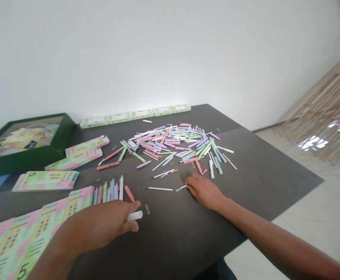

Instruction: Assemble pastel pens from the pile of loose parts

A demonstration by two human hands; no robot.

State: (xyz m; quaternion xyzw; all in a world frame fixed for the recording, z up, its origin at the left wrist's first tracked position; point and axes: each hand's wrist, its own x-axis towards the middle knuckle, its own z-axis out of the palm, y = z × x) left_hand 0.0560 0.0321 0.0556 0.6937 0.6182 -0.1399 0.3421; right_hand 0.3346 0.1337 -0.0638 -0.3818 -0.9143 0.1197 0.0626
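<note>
My left hand (114, 219) is closed around a white pen barrel (135, 216), whose open round end points right. My right hand (203, 189) rests low on the table with its fingers pinched on a thin white pen refill (182, 188); the far end looks clear, and the rest is hidden under the fingers. Just left of it lies another white refill (158, 189) with a dark tip. A small clear cap (147, 209) is beside my left hand. Past my left fingers are a red pen barrel (129, 193) and a row of upright-pointing coloured pens (108, 192).
A wide heap of pastel pen parts (170, 142) covers the middle of the dark table (260, 171). Printed pen boxes (53, 217) lie at left, more boxes (143, 113) along the wall. A green box (56, 136) holding plastic packaging stands at far left.
</note>
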